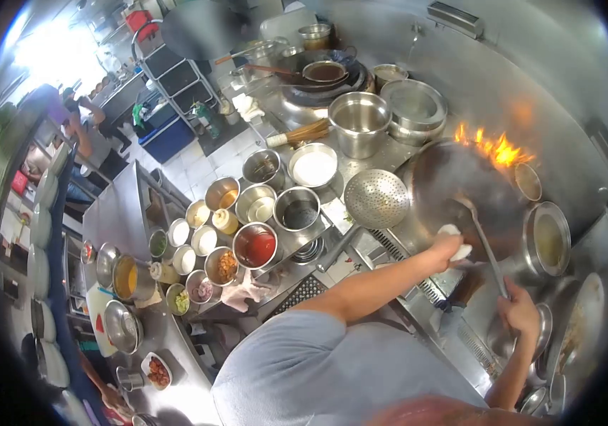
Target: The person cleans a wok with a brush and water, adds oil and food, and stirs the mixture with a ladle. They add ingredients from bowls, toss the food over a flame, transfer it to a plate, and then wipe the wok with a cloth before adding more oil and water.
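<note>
My left hand [447,250] is closed round a white cloth [462,252] at the near rim of a large dark wok [446,177]. Flames [499,148] rise behind the wok's far rim, and its inside looks smoky. Closed round the handle of a long metal ladle [487,245], my right hand [519,309] is at the lower right, nearer to me than the wok. The ladle's head reaches into the wok; what it touches there is blurred. A perforated strainer [376,199] lies just left of the wok.
Several metal pots and tubs of sauces and ingredients, one with red sauce [257,248], stand to the left. A steel pot [359,124] and a bamboo brush [302,133] are beyond. A lidded pot [547,238] sits right. People [98,142] stand far left; another person's hand [114,401] is lower left.
</note>
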The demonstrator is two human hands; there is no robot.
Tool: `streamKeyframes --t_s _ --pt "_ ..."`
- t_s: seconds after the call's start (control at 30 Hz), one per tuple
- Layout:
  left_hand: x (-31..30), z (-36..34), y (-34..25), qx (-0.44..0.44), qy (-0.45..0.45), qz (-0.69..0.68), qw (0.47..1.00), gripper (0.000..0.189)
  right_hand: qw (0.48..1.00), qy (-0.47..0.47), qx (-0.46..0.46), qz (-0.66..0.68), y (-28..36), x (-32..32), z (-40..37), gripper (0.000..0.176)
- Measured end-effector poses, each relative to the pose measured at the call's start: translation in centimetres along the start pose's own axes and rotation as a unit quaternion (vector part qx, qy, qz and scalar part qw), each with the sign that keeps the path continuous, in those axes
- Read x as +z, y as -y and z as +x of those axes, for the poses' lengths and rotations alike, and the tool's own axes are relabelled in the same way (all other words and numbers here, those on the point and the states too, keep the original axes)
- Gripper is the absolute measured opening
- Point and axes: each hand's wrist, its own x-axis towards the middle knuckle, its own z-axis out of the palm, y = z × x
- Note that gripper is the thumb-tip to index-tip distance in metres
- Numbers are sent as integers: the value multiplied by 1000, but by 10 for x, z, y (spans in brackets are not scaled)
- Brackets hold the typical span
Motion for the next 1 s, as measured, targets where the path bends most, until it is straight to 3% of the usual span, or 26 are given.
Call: streamKeyframes --t_s 0.07,0.1,0.13,0.17,0.23,0.3,0.33,0.37,0.4,0.43,0.47,0.53,0.57,0.63,0.77,0.87,0.93,1.0 --pt "3 24 6 0 5 -27 1000 25 985 -79 -52 -143 -18 14 42 55" --pt "-17 45 20 6 38 3 999 31 985 -76 -52 -147 -38 25 69 55" --pt "-35 63 50 6 35 -8 999 31 930 -203 -214 -221 -64 38 96 56" --pt "-51 79 79 73 19 55 996 34 823 -321 -375 -281 -75 42 113 56" --pt "-65 78 110 168 -35 165 971 38 806 -340 -405 -265 -76 38 98 55" --pt "-57 29 90 166 -81 203 961 35 794 -358 -427 -243 -61 32 63 55" --pt "-56 33 74 166 -88 201 961 35 924 -267 -270 -37 -47 31 31 54" --pt "-50 42 61 135 -82 146 977 34 970 -152 -84 168 -44 31 12 54" --pt "-42 50 54 101 -72 87 988 32 972 -150 -81 164 -56 34 9 54" --pt "-40 55 38 96 6 25 995 27 972 -158 -67 163 -69 36 11 55" --pt "-34 57 26 40 6 58 997 22 971 -166 -55 163 -75 37 14 57" --pt "-18 57 14 14 9 -6 1000 25 978 -157 -31 136 -61 35 3 57" --pt "-13 56 9 22 7 -10 1000 25 983 -147 -2 111 -56 33 1 58" --pt "-9 51 6 16 2 -23 1000 27 979 -142 -45 137 -73 36 1 57" --pt "-12 112 32 28 -14 -25 999 36 978 -96 -81 167 -120 31 14 58" --pt "-2 114 47 43 -68 -18 997 40 991 -40 -38 121 -66 27 -10 59" --pt "12 93 41 31 -67 -52 996 47 989 -23 -35 139 -64 13 -10 60" --pt "21 82 37 61 -107 8 992 49 986 -2 -33 166 -71 3 15 61"
